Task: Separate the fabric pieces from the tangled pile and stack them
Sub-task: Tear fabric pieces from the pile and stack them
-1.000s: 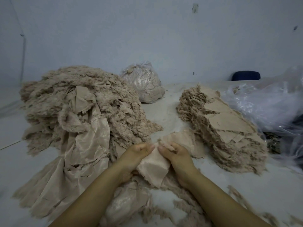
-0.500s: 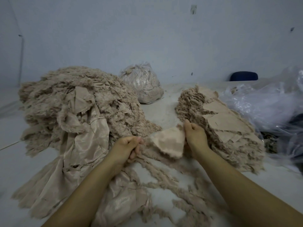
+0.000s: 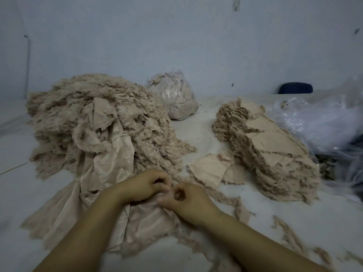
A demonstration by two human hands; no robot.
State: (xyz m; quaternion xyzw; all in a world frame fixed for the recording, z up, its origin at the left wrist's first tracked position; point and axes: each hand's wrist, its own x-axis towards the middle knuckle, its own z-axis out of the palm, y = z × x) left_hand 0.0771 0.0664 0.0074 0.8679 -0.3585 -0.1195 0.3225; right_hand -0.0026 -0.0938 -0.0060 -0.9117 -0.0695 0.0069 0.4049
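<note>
Beige fabric scrap [image 3: 149, 213] lies under both curled hands [image 3: 169, 190], apparently pinching it.

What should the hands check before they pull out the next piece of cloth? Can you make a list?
1. Last piece put down: ok, a flat fabric piece lies beside the stack.
2. Both hands together at the cloth: ok, left hand and right hand meet over the shiny cloth.
3. Only one piece pinched: cannot tell, the fingers hide it.
4. Tangled pile within reach: ok, probably.
5. Stack tidy: not ok, the edges are ragged.
</note>
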